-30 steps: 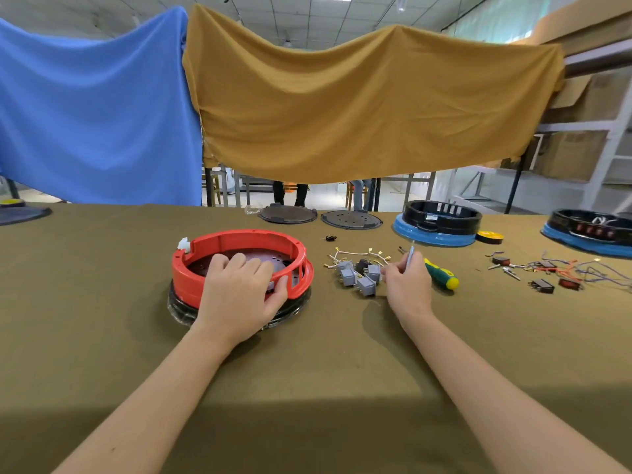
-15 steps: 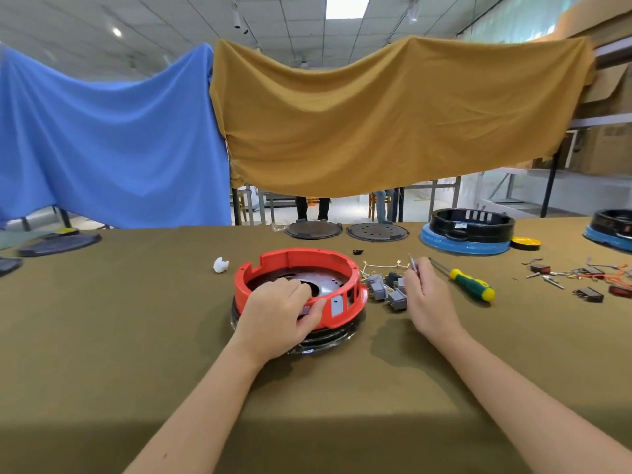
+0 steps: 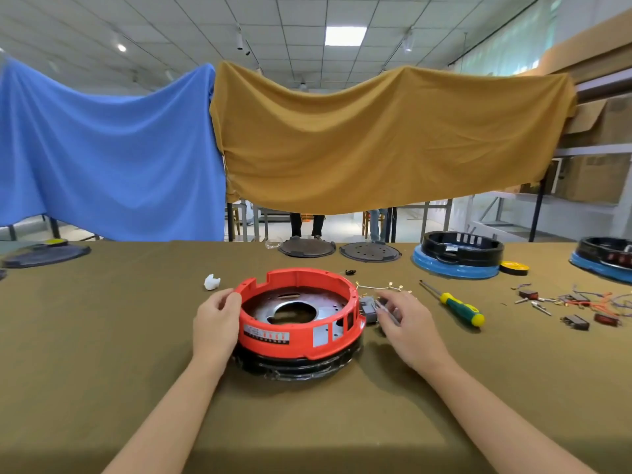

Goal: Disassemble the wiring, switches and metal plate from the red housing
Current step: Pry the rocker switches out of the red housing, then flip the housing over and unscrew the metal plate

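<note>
Olive cloth is covering the table (image 3: 102, 354); left hand (image 3: 216, 323) is gripping the round red plastic housing (image 3: 301, 331), right hand (image 3: 407, 323) is pinching thin tweezers (image 3: 385, 310) beside grey switches (image 3: 368, 307).

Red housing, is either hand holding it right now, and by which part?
The left hand grips the red housing by its left outer wall and rim. The right hand is beside it at the grey switches, not on it.
</note>
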`<state>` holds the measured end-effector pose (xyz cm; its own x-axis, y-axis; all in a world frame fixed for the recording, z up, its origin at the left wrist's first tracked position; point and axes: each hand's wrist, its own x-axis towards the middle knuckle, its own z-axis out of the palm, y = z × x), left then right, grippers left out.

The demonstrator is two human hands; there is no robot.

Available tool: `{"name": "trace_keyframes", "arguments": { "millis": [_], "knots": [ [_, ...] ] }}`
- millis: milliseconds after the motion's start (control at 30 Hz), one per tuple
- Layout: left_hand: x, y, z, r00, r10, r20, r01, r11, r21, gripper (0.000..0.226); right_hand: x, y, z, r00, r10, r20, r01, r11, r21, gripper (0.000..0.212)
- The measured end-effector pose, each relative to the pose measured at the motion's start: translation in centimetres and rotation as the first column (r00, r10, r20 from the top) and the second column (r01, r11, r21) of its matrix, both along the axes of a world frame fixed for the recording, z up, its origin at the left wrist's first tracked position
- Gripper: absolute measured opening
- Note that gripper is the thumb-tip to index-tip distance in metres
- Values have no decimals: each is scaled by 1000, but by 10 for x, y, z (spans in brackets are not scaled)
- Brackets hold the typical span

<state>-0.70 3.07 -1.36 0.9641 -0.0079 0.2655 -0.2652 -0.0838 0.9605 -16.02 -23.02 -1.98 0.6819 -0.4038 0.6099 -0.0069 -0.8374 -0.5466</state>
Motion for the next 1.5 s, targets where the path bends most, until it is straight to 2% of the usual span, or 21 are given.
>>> {"name": "trace_keyframes", "arguments": {
  "millis": [100,233,300,367,433,467,533,600,667,700,800,900,1033,1167,1267,1367,1433,1500],
  "knots": [
    [1,-2,1,997,65,35,-65,998,-11,37,1,4,-4,993,-5,-114,-9,992,-128,29],
    [4,2,3,987,156,24,-154,985,-79,33,1,5,-3,968,-112,-223,63,974,-218,22],
    [5,4,1,986,165,20,-162,981,-105,33,1,3,-1,979,-147,-138,127,982,-142,20],
    [5,5,0,990,140,-7,-140,983,-123,33,0,-1,1,984,-175,-21,175,983,44,19],
    [5,4,-3,994,107,-26,-109,989,-98,32,-4,-5,3,985,-167,50,153,965,214,17],
    [7,4,-4,995,92,-36,-95,992,-85,32,-5,-5,4,989,-137,60,120,966,228,15],
    [9,3,-4,996,42,-78,-50,993,-103,33,-7,-1,5,1000,-14,-5,15,992,123,7],
    [9,4,-5,991,-30,-128,14,992,-121,35,-5,7,3,981,86,-176,-100,992,-72,6],
    [8,3,-6,985,-65,-157,45,991,-129,28,-1,6,-1,958,50,-283,-114,970,-213,5],
    [8,3,-6,985,-68,-157,46,989,-139,25,1,5,-1,959,13,-283,-79,972,-221,7],
    [8,1,-5,989,-68,-133,45,985,-167,22,3,-3,0,959,-55,-279,20,992,-127,17],
    [7,0,-6,992,-80,-94,61,981,-186,23,5,-4,-1,959,-73,-273,40,991,-125,15],
    [5,-1,-5,995,-89,-49,78,976,-201,24,3,0,-2,992,-55,-114,47,996,-74,7],
    [2,-2,-2,995,-98,18,100,969,-228,28,2,14,8,1000,22,20,-26,984,174,11],
    [0,-2,0,989,-117,90,136,959,-249,32,9,36,26,990,137,-40,-114,925,362,27],
    [-3,0,3,978,-111,177,158,948,-276,38,23,49,49,972,179,-149,-107,912,395,50],
    [-6,1,5,967,-89,239,156,947,-281,38,31,53,65,971,137,-197,-58,930,364,47],
    [-9,3,6,947,-68,314,162,945,-283,43,36,54,76,978,85,-189,-31,962,273,32]
  ]
}}
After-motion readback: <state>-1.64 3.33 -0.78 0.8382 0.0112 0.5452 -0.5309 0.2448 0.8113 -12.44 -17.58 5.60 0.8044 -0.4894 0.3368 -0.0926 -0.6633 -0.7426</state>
